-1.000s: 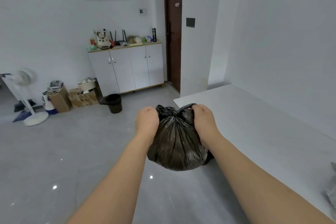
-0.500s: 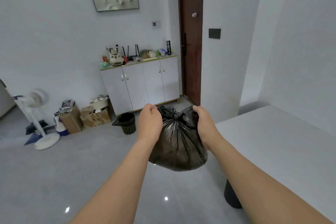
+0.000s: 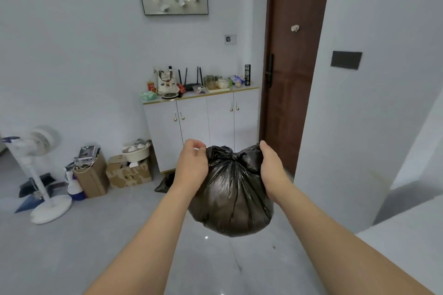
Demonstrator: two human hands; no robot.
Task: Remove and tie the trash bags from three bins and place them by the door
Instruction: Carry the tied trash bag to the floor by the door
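A person holds a knotted black trash bag (image 3: 230,199) in mid-air over a bare stretch of grey floor (image 3: 60,246), with open room to the left and ahead. A white wall corner (image 3: 311,127) closes in on the right, and the edge of a pale worktop (image 3: 407,230) juts in at lower right. The brown door (image 3: 292,67) stands straight ahead, beside a white cabinet (image 3: 201,127). A fan (image 3: 40,170) and cardboard boxes (image 3: 112,172) line the far left wall.

Compared with half a second ago, door and cabinet loom larger and nearer, and the dark bin that showed beside the right forearm is out of view; the two-handed grip on the bag is unchanged.

The left hand (image 3: 193,165) pinches the gathered plastic left of the knot, its fingers curled round it. The right hand (image 3: 272,170) grips the plastic on the knot's right side. The bag's bulk hangs below and between both wrists, well clear of the floor.
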